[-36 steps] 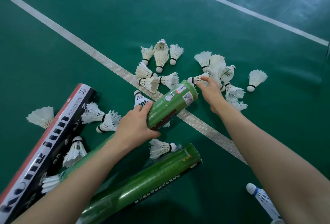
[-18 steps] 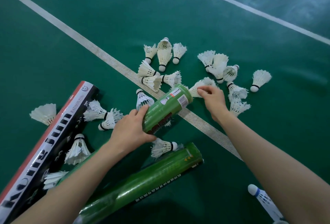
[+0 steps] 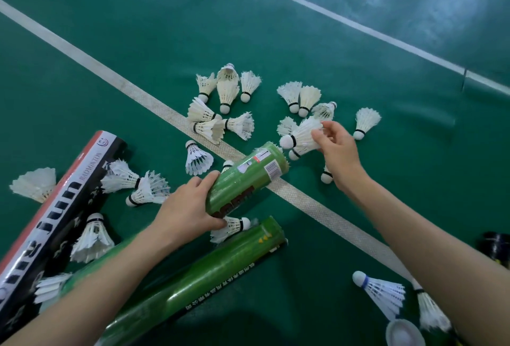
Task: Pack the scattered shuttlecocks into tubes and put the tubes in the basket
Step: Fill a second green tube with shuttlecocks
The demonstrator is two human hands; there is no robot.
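Green court floor, white lines; left hand around green tube, right hand pinching shuttlecock.

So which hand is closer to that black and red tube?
Left. The left hand holds the green tube just right of the black and red tube; the right hand pinches a shuttlecock farther off, beyond the green tube's mouth.

Glossy green tube, feathered shuttlecock
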